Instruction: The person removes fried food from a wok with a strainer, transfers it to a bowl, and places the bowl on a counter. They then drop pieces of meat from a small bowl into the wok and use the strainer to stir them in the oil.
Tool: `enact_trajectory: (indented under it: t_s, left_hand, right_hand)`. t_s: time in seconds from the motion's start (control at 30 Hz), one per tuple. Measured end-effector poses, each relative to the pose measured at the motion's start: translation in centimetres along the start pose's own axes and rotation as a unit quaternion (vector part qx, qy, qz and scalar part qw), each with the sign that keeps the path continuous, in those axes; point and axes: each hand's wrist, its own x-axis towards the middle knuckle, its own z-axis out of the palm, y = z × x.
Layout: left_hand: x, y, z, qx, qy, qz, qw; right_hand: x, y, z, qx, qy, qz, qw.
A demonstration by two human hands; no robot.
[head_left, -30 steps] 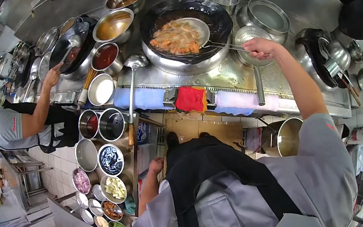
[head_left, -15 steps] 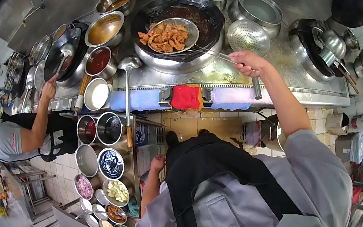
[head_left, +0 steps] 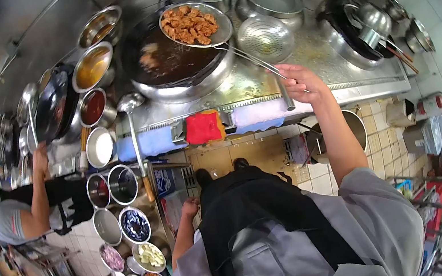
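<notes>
My right hand [head_left: 300, 82] is closed round the long handle of a strainer [head_left: 225, 26], which is raised over the right rear part of a large dark wok [head_left: 181, 72]. Browned fried pieces [head_left: 190, 25] lie in the strainer. A paler blurred piece shows in the dark oil on the wok's left side. Down by the apron my left hand [head_left: 190, 207] hangs near the counter's end, its fingers curled; whether it holds anything is too small to make out. A perforated ladle [head_left: 265, 38] rests on the stove right of the strainer.
Bowls of sauce [head_left: 93, 107] and a ladle [head_left: 130, 103] are left of the wok. Ingredient bowls [head_left: 150, 255] line the side counter. A co-worker [head_left: 6, 221] stands at the far left by another wok [head_left: 54, 104]. A second wok [head_left: 340, 32] with utensils is at the right.
The strainer with the fried pieces has moved up and right relative to the wok, uncovering the oil. The co-worker's ladle is now raised. The whole view has shifted.
</notes>
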Motion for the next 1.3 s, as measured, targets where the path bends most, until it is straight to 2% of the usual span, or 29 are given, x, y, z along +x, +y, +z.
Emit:
enact_trajectory:
  t_s: [0.07, 0.17, 0.2, 0.27, 0.3, 0.37, 0.4, 0.47, 0.53, 0.6, 0.63, 0.67, 0.73, 0.83, 0.87, 0.93, 0.97, 1.03, 1.07, 1.13, 1.2, 1.27, 1.3]
  left_hand:
    - [0.3, 0.7, 0.0, 0.012, -0.024, 0.032, 0.999]
    - [0.6, 1.8, 0.3, 0.021, -0.030, 0.034, 0.999]
    - [0.8, 1.9, 0.4, 0.027, -0.037, 0.036, 0.998]
    - [1.7, 2.3, 0.4, 0.082, -0.026, 0.033, 0.996]
    - [2.6, 1.9, 0.5, 0.085, -0.028, 0.035, 0.995]
    - [4.4, 1.0, 0.6, 0.082, -0.044, 0.038, 0.995]
    - [4.4, 1.7, 0.5, 0.085, -0.046, 0.040, 0.994]
    - [4.3, 3.1, 0.5, 0.044, -0.056, 0.006, 0.997]
    - [4.9, 3.3, 0.5, 0.023, -0.059, 0.024, 0.998]
    - [5.3, 3.5, 0.5, 0.000, -0.063, 0.041, 0.997]
    - [5.2, 3.6, 0.6, -0.017, -0.063, 0.035, 0.997]
    - [5.1, 3.7, 0.6, -0.034, -0.063, 0.030, 0.997]
    - [5.8, 3.0, 0.5, -0.049, -0.064, 0.042, 0.996]
    - [4.6, 3.3, -0.2, -0.031, -0.067, 0.049, 0.996]
    - [3.6, 4.0, -0.5, 0.001, -0.066, 0.047, 0.997]
    - [2.6, 3.8, -0.7, 0.018, -0.061, 0.043, 0.997]
    - [2.4, 3.0, -0.8, 0.035, -0.053, 0.052, 0.997]
    - [1.6, 2.8, -1.1, 0.052, -0.040, 0.058, 0.996]
    - [0.8, 2.9, -1.2, 0.086, -0.040, 0.062, 0.994]
    - [-0.3, 3.3, -1.1, 0.114, -0.026, 0.058, 0.991]
    - [-1.2, 3.3, -1.2, 0.099, -0.011, 0.019, 0.995]
    - [1.5, -1.6, -1.2, 0.275, -0.034, 0.159, 0.948]
    - [0.5, -0.9, -1.4, 0.267, -0.018, 0.147, 0.952]
  right_hand:
    - [-3.3, -0.7, -0.9, 0.012, 0.005, -0.018, 1.000]
    - [-7.8, -1.1, -2.6, -0.003, 0.135, -0.058, 0.989]
    - [-8.9, -1.2, -2.7, -0.011, 0.136, -0.063, 0.989]
    - [-10.1, -1.8, -3.3, -0.071, 0.210, -0.084, 0.972]
    - [-10.2, -2.0, -3.6, -0.070, 0.213, -0.087, 0.971]
    - [-9.7, -2.5, -4.8, -0.197, 0.308, -0.083, 0.927]
    - [-9.5, -2.7, -5.3, -0.195, 0.311, -0.085, 0.926]
    - [-9.1, -2.7, -6.5, -0.277, 0.323, -0.090, 0.900]
    - [-8.6, -1.7, -7.7, -0.282, 0.315, -0.087, 0.902]
    - [-6.8, 0.2, -8.6, -0.250, 0.408, -0.131, 0.868]
    - [-5.8, 1.1, -9.7, -0.310, 0.444, -0.131, 0.830]
    - [-4.4, 2.7, -13.7, -0.515, 0.455, -0.179, 0.704]
    - [-4.1, 2.2, -12.2, -0.639, 0.480, -0.222, 0.558]
    - [-4.2, 1.3, -10.4, -0.630, 0.493, -0.263, 0.539]
    - [-4.3, 0.7, -9.5, -0.632, 0.495, -0.257, 0.538]
    - [-4.5, -1.1, -5.9, -0.548, 0.462, -0.193, 0.670]
    - [-4.0, -1.5, -5.1, -0.548, 0.464, -0.190, 0.670]
    - [-2.5, -2.2, -3.6, -0.416, 0.388, -0.184, 0.802]
    - [-1.8, -2.4, -2.5, -0.415, 0.382, -0.183, 0.805]
    - [0.0, -2.6, -0.3, -0.296, 0.256, -0.196, 0.899]
    - [2.6, -2.5, 0.0, -0.289, 0.221, -0.181, 0.914]
    - [5.6, -2.3, 0.9, -0.286, 0.177, -0.163, 0.928]
    - [6.9, -2.2, 1.5, -0.323, 0.192, -0.142, 0.916]
